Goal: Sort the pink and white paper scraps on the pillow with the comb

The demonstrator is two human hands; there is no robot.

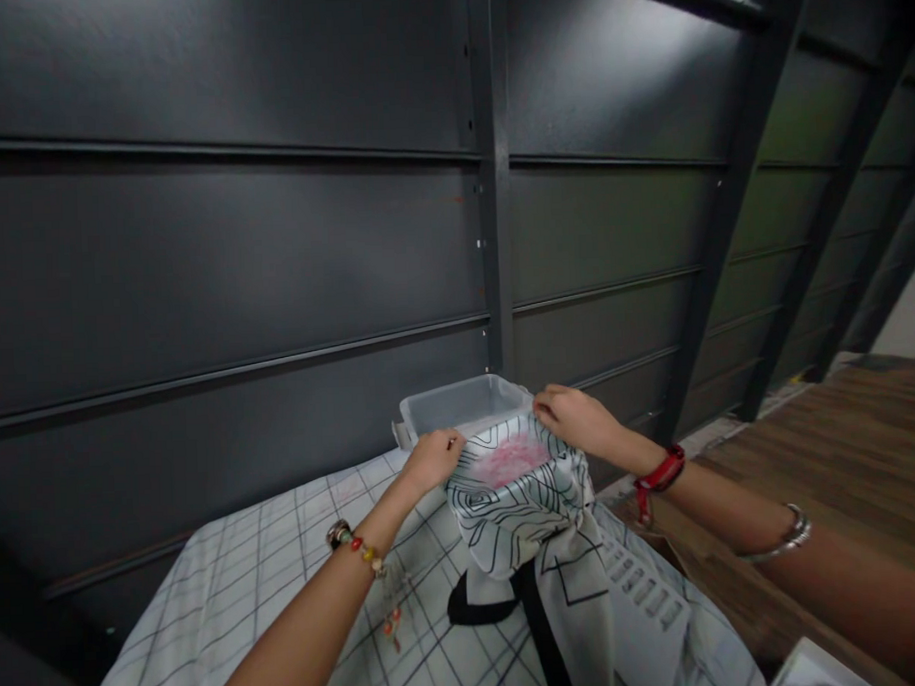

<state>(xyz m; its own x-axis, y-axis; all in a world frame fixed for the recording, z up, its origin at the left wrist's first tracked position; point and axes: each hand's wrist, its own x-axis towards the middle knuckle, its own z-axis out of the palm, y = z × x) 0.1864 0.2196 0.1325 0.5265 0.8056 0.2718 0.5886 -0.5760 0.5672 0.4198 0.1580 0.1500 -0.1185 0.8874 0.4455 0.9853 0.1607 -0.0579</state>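
Observation:
A white cloth bag with wavy black lines [509, 516] stands on the checked tablecloth in front of me, its mouth facing up. Something pink and stringy [513, 459] lies inside it. My left hand [434, 458] is closed in a pinch on the left edge of the mouth. On the far right edge, my right hand [572, 415] pinches the fabric too. Behind the bag sits a clear plastic box without a lid on it [419, 412], close to both hands. A black strap [539, 630] and pale cloth trail down from the bag toward me.
The checked tablecloth [285, 549] covers the table. A dark metal panel wall [237, 271] rises just behind it. To the bag's right lies a white slotted piece [647, 602]. A white object [818, 668] shows at bottom right, with wooden flooring [829, 470] beyond.

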